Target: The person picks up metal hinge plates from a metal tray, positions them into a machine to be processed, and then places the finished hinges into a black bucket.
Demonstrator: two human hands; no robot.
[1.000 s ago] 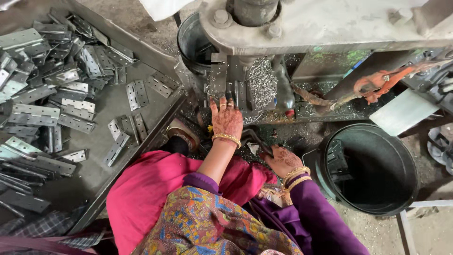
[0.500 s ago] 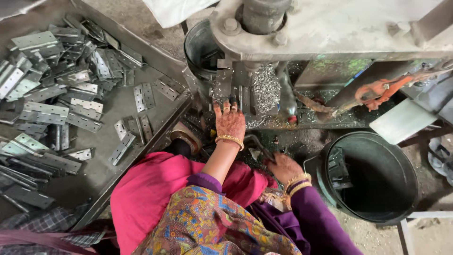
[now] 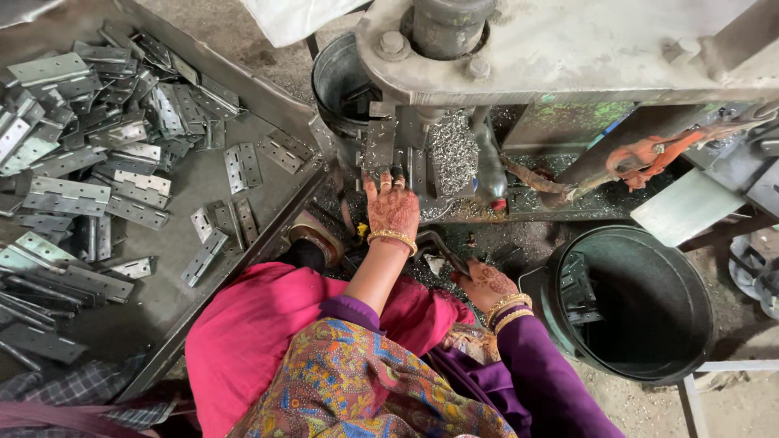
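Observation:
My left hand (image 3: 392, 209), patterned with henna and wearing a gold bangle, reaches forward onto the bed of a grey press machine (image 3: 568, 49). Its straight fingers hold a flat grey hinge plate (image 3: 379, 146) under the ram. My right hand (image 3: 487, 284), with bangles and a purple sleeve, sits low near my lap. It is closed around a dark curved metal lever (image 3: 438, 247). A pile of small metal chips (image 3: 453, 150) lies just right of the plate.
On the left, a metal tray (image 3: 203, 174) holds several loose grey hinge plates (image 3: 73, 195). A dark round bucket (image 3: 641, 300) with a few hinges stands at the right. Another bucket (image 3: 337, 81) sits behind the press. An orange cable (image 3: 649, 150) runs along the machine.
My left hand has slid forward, from the front of the press bed to the die area, with its fingers on the plate. My right hand has stayed low by the lever.

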